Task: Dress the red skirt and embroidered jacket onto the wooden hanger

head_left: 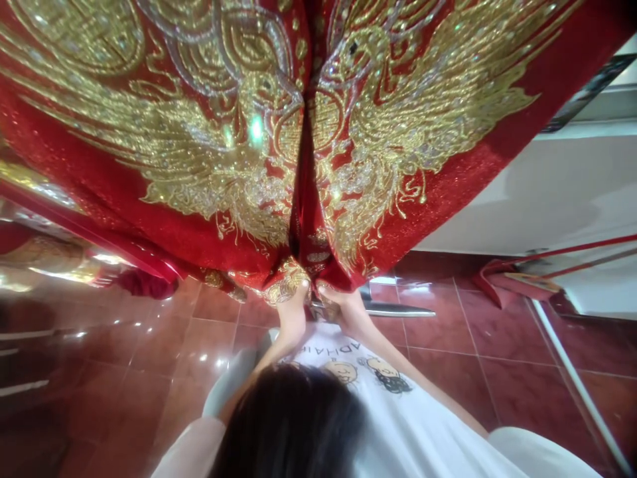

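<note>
A red garment (pixel 164 226) with heavy gold and silver sequin embroidery hangs in front of me and fills the upper half of the view. It splits down the middle into two panels. My left hand (pixel 292 311) pinches the embroidered hem of the left panel at its lowest point. My right hand (pixel 348 307) grips the bottom edge of the right panel right beside it. The two hands sit close together, fingers closed on the cloth. Below them I see my white printed T-shirt (pixel 398 411) and dark hair (pixel 293 425).
The floor is glossy red-brown tile (pixel 448 345). A silvery metal piece (pixel 398 309) lies just past my right hand. A white wall or cabinet (pixel 537 192) stands at the right, with red fabric and thin rods (pixel 517 275) at its foot. More red and gold cloth (pixel 50 255) lies at left.
</note>
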The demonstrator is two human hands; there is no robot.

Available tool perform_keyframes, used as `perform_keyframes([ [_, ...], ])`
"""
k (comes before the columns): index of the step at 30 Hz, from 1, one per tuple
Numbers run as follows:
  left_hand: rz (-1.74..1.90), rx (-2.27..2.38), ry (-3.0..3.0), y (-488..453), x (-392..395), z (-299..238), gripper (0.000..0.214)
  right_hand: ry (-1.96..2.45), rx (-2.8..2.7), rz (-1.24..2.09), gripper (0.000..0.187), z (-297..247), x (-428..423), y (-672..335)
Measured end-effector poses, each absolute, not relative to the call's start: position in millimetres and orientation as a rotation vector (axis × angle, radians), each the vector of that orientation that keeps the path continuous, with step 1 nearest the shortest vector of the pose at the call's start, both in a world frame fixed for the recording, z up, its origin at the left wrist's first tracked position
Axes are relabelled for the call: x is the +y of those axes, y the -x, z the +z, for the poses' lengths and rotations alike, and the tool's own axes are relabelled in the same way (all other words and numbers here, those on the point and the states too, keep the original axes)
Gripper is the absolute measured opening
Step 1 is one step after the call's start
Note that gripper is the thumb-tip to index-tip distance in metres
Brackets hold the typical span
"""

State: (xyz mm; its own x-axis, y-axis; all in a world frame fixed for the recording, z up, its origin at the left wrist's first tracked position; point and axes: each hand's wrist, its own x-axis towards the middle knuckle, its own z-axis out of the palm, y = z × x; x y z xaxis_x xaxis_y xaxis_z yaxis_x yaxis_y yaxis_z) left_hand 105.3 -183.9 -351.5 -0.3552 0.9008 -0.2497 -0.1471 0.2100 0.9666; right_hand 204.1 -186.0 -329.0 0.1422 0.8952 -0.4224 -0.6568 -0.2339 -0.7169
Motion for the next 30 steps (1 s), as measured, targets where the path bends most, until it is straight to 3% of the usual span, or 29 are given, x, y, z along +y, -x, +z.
perform_keyframes([
  [30, 1.422, 1.452, -0.614, -104.9, -176.7, -352.5, 0.050, 1.033, -0.176, 1.477, 0.052, -329.7, -179.1, -194.4],
])
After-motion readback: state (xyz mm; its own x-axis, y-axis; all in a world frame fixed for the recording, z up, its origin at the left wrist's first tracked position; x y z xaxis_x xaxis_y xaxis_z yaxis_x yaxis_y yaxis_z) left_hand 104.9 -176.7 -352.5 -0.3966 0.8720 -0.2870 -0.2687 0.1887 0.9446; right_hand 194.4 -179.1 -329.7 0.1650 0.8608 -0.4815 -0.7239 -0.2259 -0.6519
